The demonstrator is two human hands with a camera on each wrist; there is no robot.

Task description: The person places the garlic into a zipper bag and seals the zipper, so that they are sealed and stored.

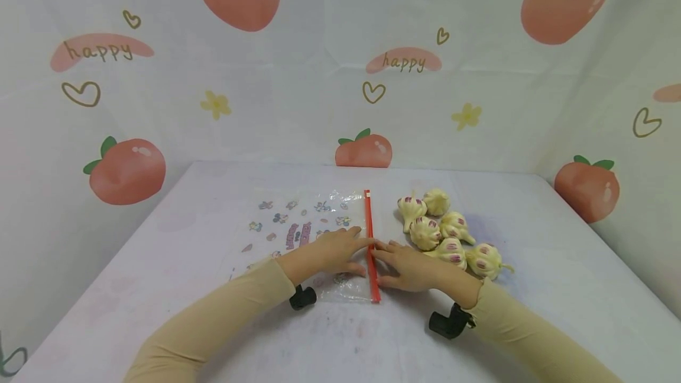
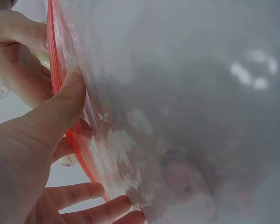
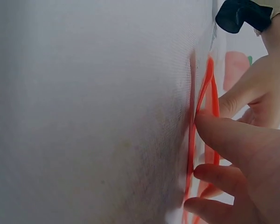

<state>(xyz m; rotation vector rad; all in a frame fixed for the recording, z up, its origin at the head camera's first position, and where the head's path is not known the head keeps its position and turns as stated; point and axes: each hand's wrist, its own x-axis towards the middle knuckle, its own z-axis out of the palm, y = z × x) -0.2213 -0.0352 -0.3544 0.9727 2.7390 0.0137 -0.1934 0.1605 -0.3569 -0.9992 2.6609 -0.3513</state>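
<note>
A clear zip bag with small cartoon prints lies flat, its red zip edge facing right. My left hand lies over the printed side, thumb and index finger pinching the plastic beside the red edge. In the left wrist view, its other fingers are spread. From the right, my right hand holds the red edge with thumb and fingertips. Two red strips stand apart in the right wrist view, leaving a narrow gap at the bag's mouth.
Several garlic bulbs with purple streaks cluster right of the bag, close behind my right hand. A black wrist camera hangs under each wrist. Beyond the pale tabletop rises a printed cloth backdrop.
</note>
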